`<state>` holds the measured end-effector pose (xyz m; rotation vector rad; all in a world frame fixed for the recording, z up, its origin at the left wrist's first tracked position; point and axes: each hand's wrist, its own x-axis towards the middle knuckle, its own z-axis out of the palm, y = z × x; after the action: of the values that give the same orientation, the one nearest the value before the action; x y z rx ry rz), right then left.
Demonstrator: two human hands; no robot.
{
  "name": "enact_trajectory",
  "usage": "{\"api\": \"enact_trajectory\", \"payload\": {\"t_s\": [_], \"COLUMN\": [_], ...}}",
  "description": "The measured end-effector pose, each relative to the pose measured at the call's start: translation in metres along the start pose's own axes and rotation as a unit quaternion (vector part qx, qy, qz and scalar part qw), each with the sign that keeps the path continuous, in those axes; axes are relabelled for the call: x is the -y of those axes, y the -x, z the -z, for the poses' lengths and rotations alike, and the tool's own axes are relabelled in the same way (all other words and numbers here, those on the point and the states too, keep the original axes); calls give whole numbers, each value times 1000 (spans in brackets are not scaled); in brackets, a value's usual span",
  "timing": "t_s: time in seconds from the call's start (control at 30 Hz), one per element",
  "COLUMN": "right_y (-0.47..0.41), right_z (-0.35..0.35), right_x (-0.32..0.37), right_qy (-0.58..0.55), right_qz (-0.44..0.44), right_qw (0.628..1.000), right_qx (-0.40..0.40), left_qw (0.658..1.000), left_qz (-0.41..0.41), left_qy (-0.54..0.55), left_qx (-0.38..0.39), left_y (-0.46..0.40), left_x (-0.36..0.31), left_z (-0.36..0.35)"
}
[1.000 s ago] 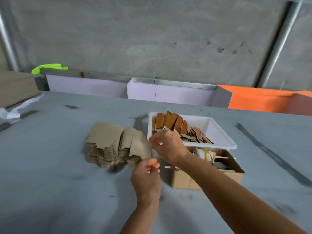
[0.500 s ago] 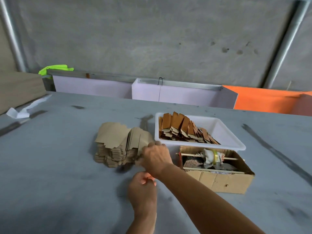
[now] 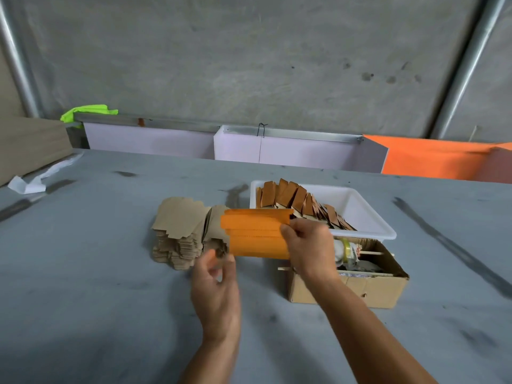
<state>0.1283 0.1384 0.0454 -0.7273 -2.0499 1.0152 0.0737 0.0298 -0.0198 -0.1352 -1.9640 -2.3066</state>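
Right hand pinches the orange card blank by its right edge, thumb on the near face, fingers curled behind, clamped on it. The blank is lifted off the surface, face to the camera, in front of the stack of brown blanks and just left of the white tray. Left hand sits under the blank's near-left corner, thumb and fingers apart, loosely curled, holding nothing. Can't tell if a fingertip touches the lower edge, it's blurred there. The tray holds a row of folded brown pieces. A cardboard box of odds and ends is on the near side of the tray.

Step in hand looks like getting the second hand on the blank to fold it. To do it well:
- left takes the free left edge, opposite the right grip, so both ends are held before any bend
- right pinch stays light and out at the edge, leaving the creases free
- fold along the bands running across the sheet, likely score lines
- keep the blank clear of the brown stack so nothing gets knocked
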Motion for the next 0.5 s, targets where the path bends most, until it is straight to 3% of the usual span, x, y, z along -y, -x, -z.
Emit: {"api": "enact_trajectory", "payload": {"t_s": [0.07,0.17,0.37,0.5], "right_y": [7,25,56,65], "right_z": [22,48,85,104], "right_x": [-4,-11,-31,-42], "right_qy": [-133,-158,-198,-222], "right_qz": [-122,-200,-224,-163], "right_qw": [983,963,949,957], "right_qx": [39,86,98,94], "left_qw": [1000,993,974,965], "left_qz": [-10,35,108,89], "left_qy": [10,69,76,86], "left_qx": [18,86,184,231], "left_y": [0,2,18,35], "left_x": [-19,-38,-35,-28], "left_z": [3,3,0,-3]}}
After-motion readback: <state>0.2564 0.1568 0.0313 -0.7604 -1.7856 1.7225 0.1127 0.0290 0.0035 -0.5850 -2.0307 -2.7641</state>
